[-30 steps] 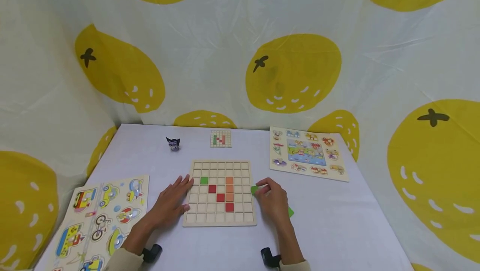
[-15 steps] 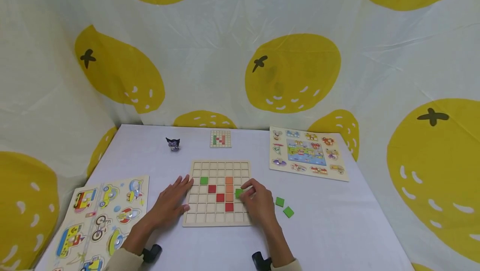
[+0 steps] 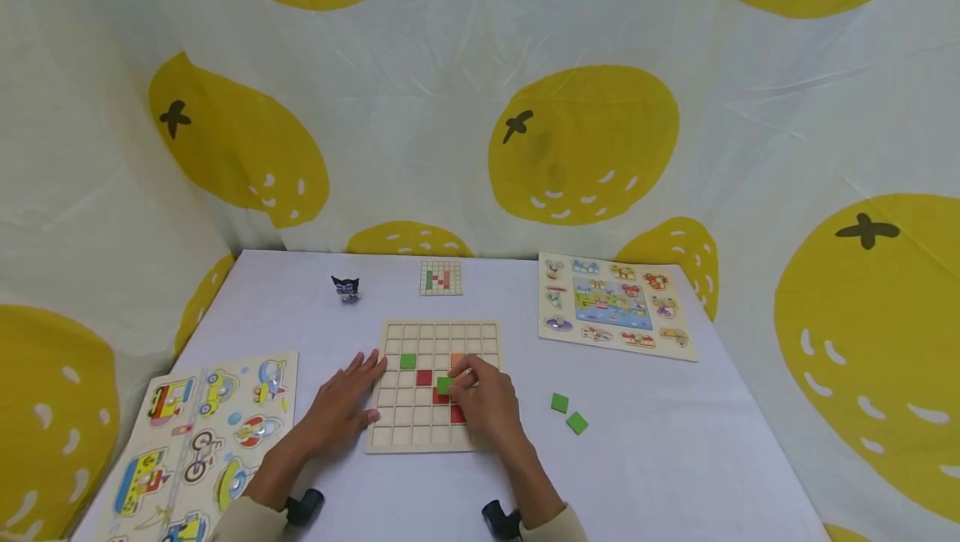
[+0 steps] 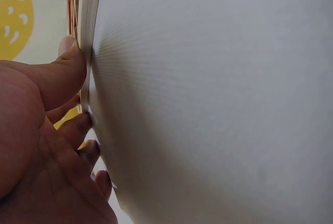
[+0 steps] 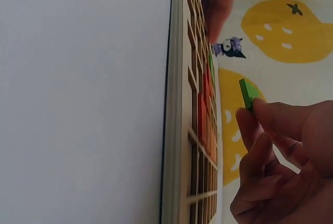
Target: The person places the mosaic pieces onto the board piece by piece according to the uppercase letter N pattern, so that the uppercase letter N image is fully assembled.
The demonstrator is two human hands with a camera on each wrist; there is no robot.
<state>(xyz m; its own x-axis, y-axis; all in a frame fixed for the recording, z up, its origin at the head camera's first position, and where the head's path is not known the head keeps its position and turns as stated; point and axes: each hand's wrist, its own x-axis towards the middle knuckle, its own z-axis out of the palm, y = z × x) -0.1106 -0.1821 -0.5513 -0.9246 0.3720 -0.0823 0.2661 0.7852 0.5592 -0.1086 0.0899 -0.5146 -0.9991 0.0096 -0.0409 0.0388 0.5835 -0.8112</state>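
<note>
A wooden grid board [image 3: 397, 434] lies in front of the person, holding a green tile [image 3: 408, 361], a diagonal of red tiles [image 3: 424, 378] and orange tiles partly hidden by the right hand. The left hand [image 3: 339, 409] rests at the board's left edge, fingers straight, thumb on the rim in the left wrist view. Over the middle of the board, the right hand [image 3: 487, 402] pinches another green square tile [image 5: 248, 92] between thumb and fingers; the right wrist view shows it raised above the grid.
Two loose green tiles [image 3: 567, 413] lie right of the board. Behind it are a small pattern card [image 3: 441, 278] and a dark figurine [image 3: 347, 288]. A vehicle puzzle board [image 3: 198, 450] lies at left, another picture puzzle [image 3: 618, 307] at back right.
The right hand has carried the green tile from the table right of the board leftward over the grid's middle, uncovering the two loose green tiles. The left hand has stayed still.
</note>
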